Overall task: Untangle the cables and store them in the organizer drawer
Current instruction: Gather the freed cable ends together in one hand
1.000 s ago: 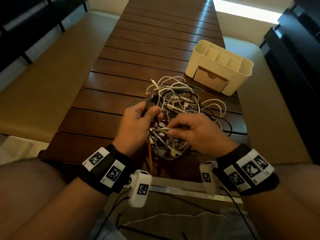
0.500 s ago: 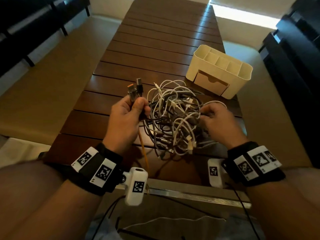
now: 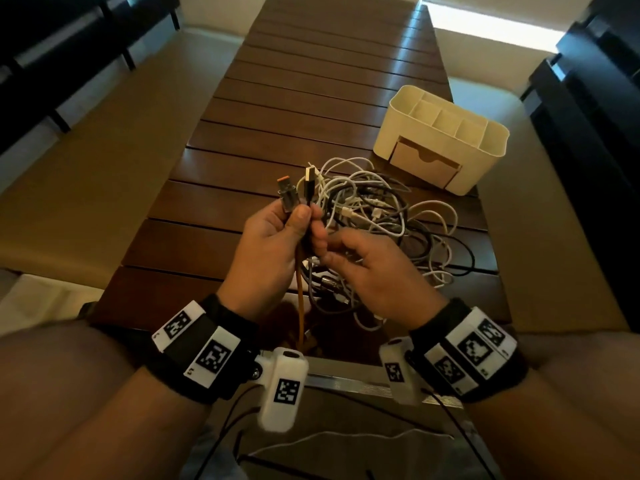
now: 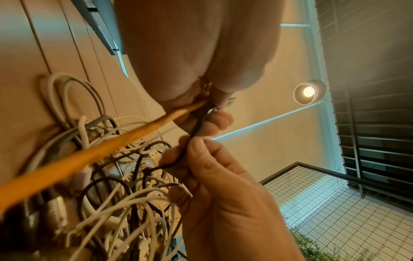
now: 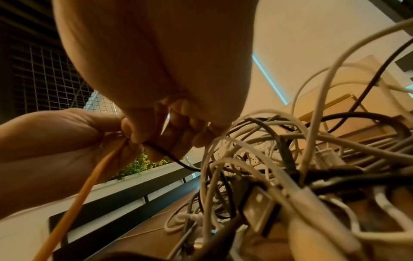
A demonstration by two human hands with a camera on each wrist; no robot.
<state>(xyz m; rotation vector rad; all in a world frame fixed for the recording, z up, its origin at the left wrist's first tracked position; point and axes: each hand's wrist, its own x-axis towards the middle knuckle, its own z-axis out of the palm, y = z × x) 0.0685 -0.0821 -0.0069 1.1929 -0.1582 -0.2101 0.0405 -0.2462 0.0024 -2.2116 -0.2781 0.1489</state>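
Near the middle of the head view, the left hand [image 3: 273, 244] is closed around two cable ends, its thumb pressing them against the fingers so that both plugs stand up above the fist: an orange-tipped plug [image 3: 286, 195] on the left and a black USB plug [image 3: 309, 183] just beside it on the right. The orange cable [image 3: 300, 306] hangs straight down from that fist toward the lower edge of the table, and in the left wrist view it runs as a thick orange line [image 4: 93, 153] from the centre to the lower left of the frame. The right hand [image 3: 374, 271], just right of the left and touching its fingertips, pinches the thin black cable [image 4: 190, 143] between thumb and forefinger a little below the left fist; the right wrist view shows the same black strand [image 5: 172, 157] curving out of the pinch toward the pile. The tangle of white, grey and black cables [image 3: 381, 216] lies on the slatted wooden table [image 3: 311, 98], right of centre in the head view, behind and partly under the right hand. The cream organizer [image 3: 446, 133] stands on the table in the upper right of the head view, just beyond the tangle, its drawer [image 3: 426, 164] closed and facing the person.
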